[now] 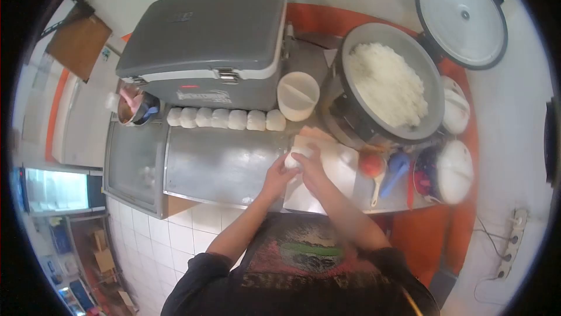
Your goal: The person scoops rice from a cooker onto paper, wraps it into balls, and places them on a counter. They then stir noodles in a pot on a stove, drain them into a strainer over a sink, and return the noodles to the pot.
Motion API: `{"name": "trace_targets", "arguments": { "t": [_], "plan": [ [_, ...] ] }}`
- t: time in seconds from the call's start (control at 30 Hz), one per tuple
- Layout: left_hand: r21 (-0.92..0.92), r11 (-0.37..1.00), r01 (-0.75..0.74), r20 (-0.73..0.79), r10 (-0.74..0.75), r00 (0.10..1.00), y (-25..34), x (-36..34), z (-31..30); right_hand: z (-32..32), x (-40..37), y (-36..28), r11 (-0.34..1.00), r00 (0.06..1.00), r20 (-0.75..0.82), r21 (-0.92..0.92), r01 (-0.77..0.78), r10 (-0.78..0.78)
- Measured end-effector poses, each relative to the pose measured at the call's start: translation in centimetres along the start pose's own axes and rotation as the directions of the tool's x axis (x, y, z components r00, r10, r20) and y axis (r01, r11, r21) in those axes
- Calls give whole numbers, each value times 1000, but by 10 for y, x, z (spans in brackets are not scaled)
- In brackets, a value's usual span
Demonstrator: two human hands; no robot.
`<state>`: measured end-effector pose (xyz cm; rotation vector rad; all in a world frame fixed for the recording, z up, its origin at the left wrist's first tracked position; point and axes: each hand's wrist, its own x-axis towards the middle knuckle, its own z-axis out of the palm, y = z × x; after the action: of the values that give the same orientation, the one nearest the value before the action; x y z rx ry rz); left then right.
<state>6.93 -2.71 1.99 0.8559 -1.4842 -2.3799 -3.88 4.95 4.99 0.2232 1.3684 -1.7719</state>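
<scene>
Both my hands close round a small white paper-wrapped bundle (pixel 291 161) over a stack of white paper sheets (pixel 340 171). My left hand (pixel 277 175) grips it from the left, and my right hand (pixel 311 167) curls over its right and upper side. What is inside the wrap is hidden. Several similar white bundles (pixel 220 119) stand in a row to the left, along the cooler's front. Ahead and to the right, a large rice cooker (pixel 346 91) holds a heap of cooked white rice (pixel 388 85).
A grey cooler box (pixel 204 35) stands behind the row. A round white container (pixel 298 95) sits between cooler and rice cooker. A metal surface (pixel 219 158) lies at left. A red-ended scoop (pixel 372 166) and blue utensil (pixel 398 166) lie right of the paper.
</scene>
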Motion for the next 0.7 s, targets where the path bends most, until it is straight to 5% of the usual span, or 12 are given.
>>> {"name": "trace_targets", "arguments": {
  "t": [0.13,0.23,0.3,0.37,0.43,0.5,0.57,0.7],
  "plan": [
    [-407,913,-28,-174,-48,983,-8,8,-28,10,0,6,996,996,84,81,-28,21],
    [-628,763,-155,-296,-49,954,-7,17,-78,-71,21,25,855,947,52,-417,308,-316],
    [-589,773,-237,-428,-49,902,-21,26,-149,-168,40,32,685,664,-295,-568,455,-686],
    [-392,863,-318,-629,1,777,-18,34,-225,-246,43,18,579,271,-514,-752,314,-814],
    [-42,964,-261,-905,74,419,-2,46,-289,-297,28,-15,628,155,-610,-767,132,-777],
    [96,986,-134,-956,129,263,21,57,-353,-333,23,-34,715,201,-695,-698,40,-690],
    [141,987,-72,-963,153,222,62,62,-379,-351,33,-47,772,272,-742,-635,8,-613],
    [63,991,-117,-939,98,329,64,90,-441,-363,45,-53,821,292,-785,-571,0,-546]
  ]
}}
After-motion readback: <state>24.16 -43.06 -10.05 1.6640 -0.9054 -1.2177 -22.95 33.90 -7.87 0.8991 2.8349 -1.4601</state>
